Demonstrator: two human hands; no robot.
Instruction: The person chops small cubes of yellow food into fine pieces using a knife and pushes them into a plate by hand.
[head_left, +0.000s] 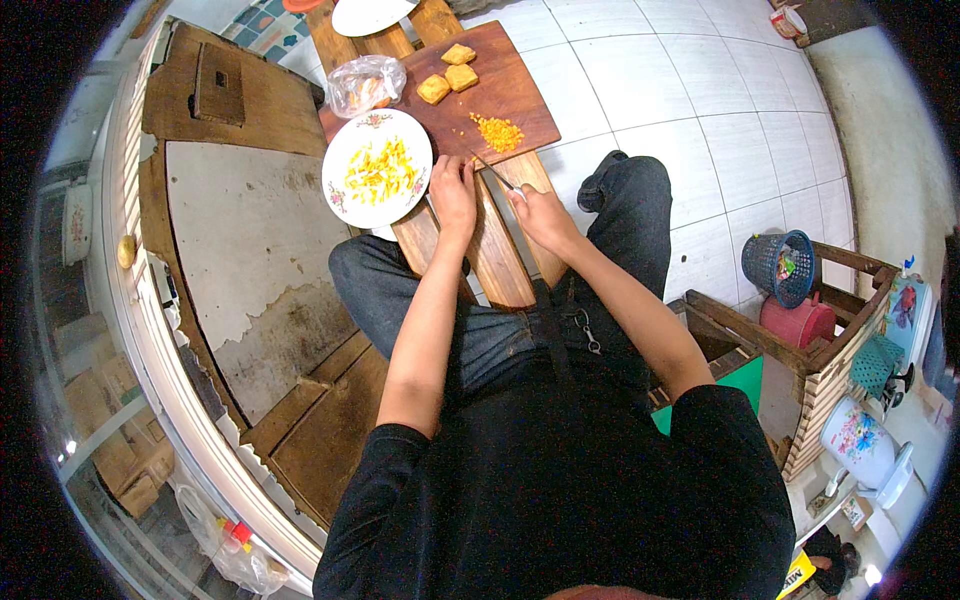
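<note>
My right hand (541, 214) is closed around the light handle of a kitchen knife (493, 169), whose blade points up-left over the near edge of a wooden cutting board (525, 82). Close to the blade tip, my left hand (453, 191) rests with bent fingers at the board's edge; a small orange bit shows by its fingertips, and its grip is hidden. Finely diced orange pieces (499, 133) lie on the board, with three golden fried tofu-like blocks (460, 76) farther back. Left of my left hand, a floral white plate (337, 161) holds yellow and white strips (384, 171).
A clear plastic bag (366, 84) with orange pieces sits behind the plate. The board lies on a slatted wooden bench (491, 255) between my legs. Another white plate (367, 15) stands at the far end. A worn wooden cabinet (247, 225) is at left, a blue basket (778, 266) at right.
</note>
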